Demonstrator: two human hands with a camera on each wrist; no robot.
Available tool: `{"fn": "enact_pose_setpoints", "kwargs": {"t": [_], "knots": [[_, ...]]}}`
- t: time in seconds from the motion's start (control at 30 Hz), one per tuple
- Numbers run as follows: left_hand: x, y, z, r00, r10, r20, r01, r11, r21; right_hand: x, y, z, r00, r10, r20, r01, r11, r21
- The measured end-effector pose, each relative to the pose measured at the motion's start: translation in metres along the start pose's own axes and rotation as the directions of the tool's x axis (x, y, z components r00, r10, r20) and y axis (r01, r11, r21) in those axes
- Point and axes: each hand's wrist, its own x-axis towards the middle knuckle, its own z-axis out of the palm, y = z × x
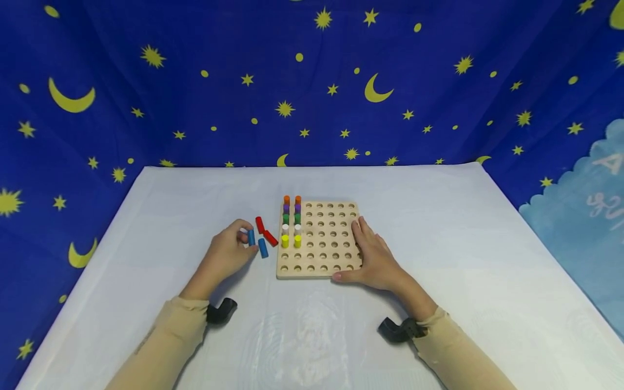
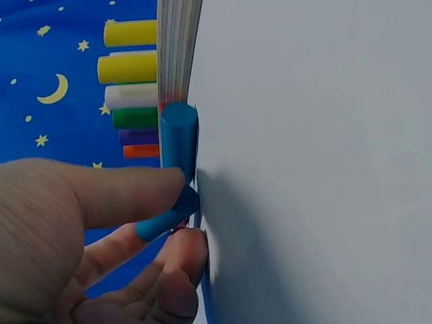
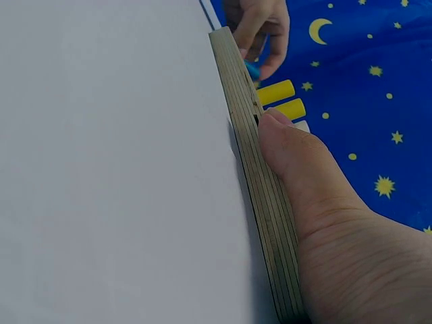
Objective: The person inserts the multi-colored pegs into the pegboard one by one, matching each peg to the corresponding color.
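Observation:
My left hand [image 1: 229,248] pinches a blue peg [image 1: 251,237] between thumb and fingers, low over the table left of the pegboard. In the left wrist view this blue peg [image 2: 158,224] is tilted and partly covered by the thumb. A second blue peg [image 1: 263,248] lies just right of it, near two red pegs [image 1: 260,225]. My right hand [image 1: 377,264] rests at the front right corner of the wooden pegboard [image 1: 322,273], thumb along the front edge, straight fingers by the right edge. Pairs of orange, purple, green, white and yellow pegs [image 1: 298,241] stand in its two left columns.
The board's other holes [image 1: 333,234] hold no pegs. A white cloth [image 1: 195,189] covers the table, and a blue curtain [image 1: 219,97] with stars and moons hangs behind and at the sides. Black wrist mounts [image 1: 221,312] stick out from both sleeves.

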Motion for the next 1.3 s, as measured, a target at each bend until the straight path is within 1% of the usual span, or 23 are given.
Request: {"fn": "enact_pose_setpoints", "kwargs": {"t": [0.13,0.33,0.4,0.5,0.57,0.7,0.83,0.9,0.97,1.1,1.2,1.3], "knots": [[-0.006,-0.003,0.0,0.999,0.011,-0.032,-0.012,0.999,-0.04,0.0,0.0,0.0,1.0,0.005,0.005,-0.005,1.0,0.003],[-0.011,-0.009,0.003,0.992,0.094,-0.08,-0.102,0.989,-0.107,-0.001,0.001,0.001,1.0,0.011,0.006,-0.011,1.0,0.002],[-0.012,-0.008,0.005,0.99,0.106,-0.095,-0.119,0.983,-0.138,-0.001,0.001,0.001,1.0,0.009,0.006,-0.009,1.0,0.003],[-0.013,-0.003,0.008,0.988,0.115,-0.105,-0.133,0.973,-0.189,-0.001,0.001,0.001,1.0,0.008,0.008,-0.008,1.0,0.004],[-0.014,0.002,0.011,0.987,0.128,-0.095,-0.146,0.965,-0.217,-0.001,0.0,0.0,1.0,0.008,0.008,-0.008,1.0,0.004],[-0.016,0.012,0.017,0.987,0.155,-0.048,-0.162,0.951,-0.264,-0.001,0.0,-0.001,1.0,0.008,0.008,-0.008,1.0,0.005],[-0.016,0.02,0.024,0.987,0.159,-0.002,-0.153,0.942,-0.299,-0.001,0.0,-0.002,1.0,0.005,0.006,-0.005,1.0,0.008],[-0.015,0.025,0.028,0.986,0.168,0.012,-0.157,0.94,-0.302,-0.001,0.0,-0.001,1.0,0.003,0.004,-0.003,1.0,0.007],[-0.015,0.028,0.031,0.982,0.189,0.016,-0.176,0.939,-0.294,0.0,0.0,-0.001,1.0,0.0,0.003,0.0,1.0,0.004],[-0.016,0.034,0.034,0.975,0.221,-0.003,-0.214,0.938,-0.272,0.001,0.001,0.0,1.0,-0.001,0.003,0.001,1.0,0.0],[-0.017,0.037,0.036,0.975,0.222,-0.016,-0.219,0.942,-0.253,0.001,0.0,0.0,1.0,0.001,0.003,-0.001,1.0,0.001],[-0.018,0.04,0.039,0.976,0.219,-0.014,-0.216,0.947,-0.236,0.001,0.0,-0.001,1.0,0.003,0.002,-0.003,1.0,-0.005]]}}
